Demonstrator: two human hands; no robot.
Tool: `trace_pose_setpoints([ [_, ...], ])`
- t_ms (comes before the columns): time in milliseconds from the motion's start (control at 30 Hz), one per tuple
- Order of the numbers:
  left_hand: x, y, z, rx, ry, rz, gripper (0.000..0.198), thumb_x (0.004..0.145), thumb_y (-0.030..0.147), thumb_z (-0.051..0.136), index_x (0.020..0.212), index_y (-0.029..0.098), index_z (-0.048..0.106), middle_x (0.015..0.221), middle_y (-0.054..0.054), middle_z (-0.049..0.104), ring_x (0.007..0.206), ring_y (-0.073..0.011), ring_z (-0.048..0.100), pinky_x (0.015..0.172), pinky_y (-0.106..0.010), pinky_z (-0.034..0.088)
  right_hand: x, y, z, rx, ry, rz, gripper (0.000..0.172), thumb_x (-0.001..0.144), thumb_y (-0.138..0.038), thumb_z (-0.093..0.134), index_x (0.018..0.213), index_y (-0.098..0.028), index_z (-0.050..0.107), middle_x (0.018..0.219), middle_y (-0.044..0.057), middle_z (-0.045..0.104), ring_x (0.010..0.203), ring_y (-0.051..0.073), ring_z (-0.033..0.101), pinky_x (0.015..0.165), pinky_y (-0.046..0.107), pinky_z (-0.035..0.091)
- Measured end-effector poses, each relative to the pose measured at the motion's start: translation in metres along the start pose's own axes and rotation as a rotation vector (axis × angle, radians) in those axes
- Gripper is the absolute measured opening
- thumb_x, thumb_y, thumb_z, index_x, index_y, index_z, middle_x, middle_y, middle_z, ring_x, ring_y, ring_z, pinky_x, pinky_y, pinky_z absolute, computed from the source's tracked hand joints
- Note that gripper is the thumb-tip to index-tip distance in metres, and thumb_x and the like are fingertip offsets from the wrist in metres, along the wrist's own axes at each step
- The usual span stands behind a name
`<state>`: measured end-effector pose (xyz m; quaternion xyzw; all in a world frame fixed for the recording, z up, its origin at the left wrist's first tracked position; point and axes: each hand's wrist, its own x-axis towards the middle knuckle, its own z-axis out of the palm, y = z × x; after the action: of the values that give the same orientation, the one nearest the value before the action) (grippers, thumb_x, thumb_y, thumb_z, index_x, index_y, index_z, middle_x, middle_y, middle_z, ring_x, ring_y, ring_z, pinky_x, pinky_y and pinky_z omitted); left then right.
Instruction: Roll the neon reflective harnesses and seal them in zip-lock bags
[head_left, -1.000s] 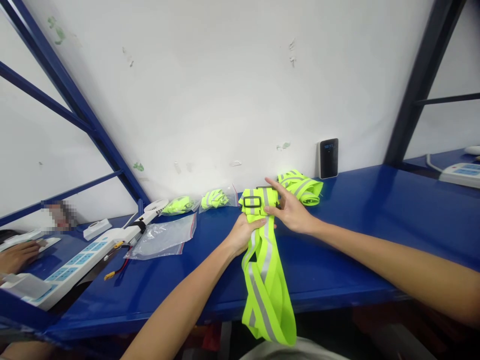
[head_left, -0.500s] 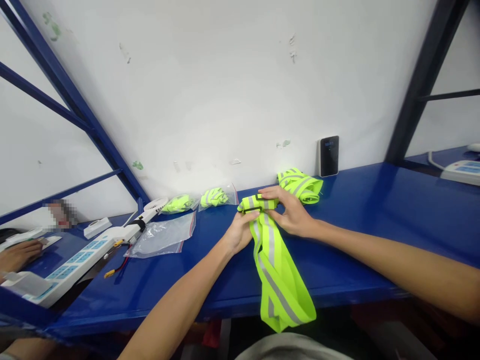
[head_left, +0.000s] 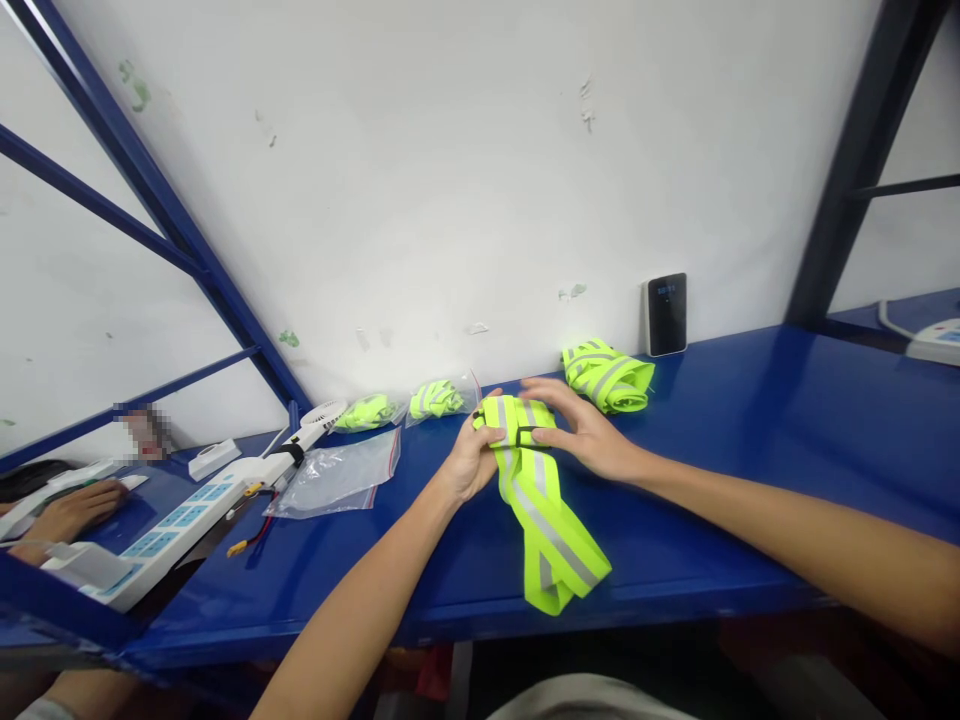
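A neon-yellow reflective strap (head_left: 546,520) with grey stripes lies across the blue shelf (head_left: 750,450), its loose end reaching the front edge. My left hand (head_left: 469,462) grips the folded upper end of the strap, thumb on top. My right hand (head_left: 583,435) presses on the same folded end from the right, fingers curled over it and a black buckle. A second folded reflective strap (head_left: 607,373) rests behind, near the wall.
Two bagged straps (head_left: 442,397) (head_left: 365,411) and an empty zip bag (head_left: 335,476) lie to the left. A white power strip (head_left: 169,522), a small fan (head_left: 315,417) and red-yellow wires are further left. A black device (head_left: 666,313) leans on the wall. Another person's hand (head_left: 71,506) rests far left.
The strap's hanging end has been drawn up from below the shelf edge onto the shelf. Its upper end has been folded over, and both hands have closed on the fold.
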<state>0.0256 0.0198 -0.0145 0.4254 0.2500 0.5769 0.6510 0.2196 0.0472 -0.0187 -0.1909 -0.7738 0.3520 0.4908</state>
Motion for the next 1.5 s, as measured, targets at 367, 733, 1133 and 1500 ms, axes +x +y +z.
trace_pose_setpoints([
  [367, -0.003, 0.009, 0.006, 0.116, -0.12, 0.047, 0.079, 0.053, -0.001, 0.062, 0.128, 0.024, 0.055, 0.143, -0.006, 0.051, 0.125, -0.0284, 0.052, 0.1, -0.039, 0.046, 0.004, 0.0, 0.02, 0.731, 0.031, 0.574, 0.037, 0.073, -0.021, 0.078, 0.106, -0.019, 0.061, 0.109, 0.009, 0.07, 0.096, 0.024, 0.07, 0.083, 0.038, 0.06],
  [733, 0.004, 0.005, -0.003, 0.502, -0.08, 0.17, 0.073, 0.056, -0.001, 0.058, 0.124, 0.024, 0.062, 0.136, -0.004, 0.057, 0.107, -0.0219, 0.06, 0.08, -0.023, 0.049, 0.001, 0.006, 0.018, 0.729, 0.117, 0.542, 0.042, 0.068, -0.012, 0.078, 0.103, -0.024, 0.059, 0.103, 0.002, 0.069, 0.094, 0.022, 0.07, 0.079, 0.038, 0.061],
  [1133, 0.006, -0.01, -0.006, 0.256, 0.019, -0.228, 0.046, 0.074, 0.029, 0.074, 0.116, 0.02, 0.055, 0.102, -0.009, 0.07, 0.074, -0.0181, 0.07, 0.069, -0.03, 0.054, 0.009, 0.0, 0.011, 0.506, 0.248, 0.33, 0.039, 0.061, -0.015, 0.078, 0.096, -0.023, 0.064, 0.086, -0.002, 0.065, 0.08, 0.016, 0.062, 0.067, 0.026, 0.052],
  [1500, 0.006, -0.02, -0.01, 0.294, -0.014, -0.23, 0.036, 0.068, 0.026, 0.08, 0.099, 0.012, 0.067, 0.086, -0.011, 0.072, 0.069, -0.0182, 0.068, 0.069, -0.031, 0.054, 0.006, -0.006, 0.01, 0.094, 0.154, 0.015, 0.024, 0.075, -0.021, 0.069, 0.099, -0.022, 0.068, 0.115, 0.007, 0.066, 0.11, 0.025, 0.06, 0.095, 0.042, 0.048],
])
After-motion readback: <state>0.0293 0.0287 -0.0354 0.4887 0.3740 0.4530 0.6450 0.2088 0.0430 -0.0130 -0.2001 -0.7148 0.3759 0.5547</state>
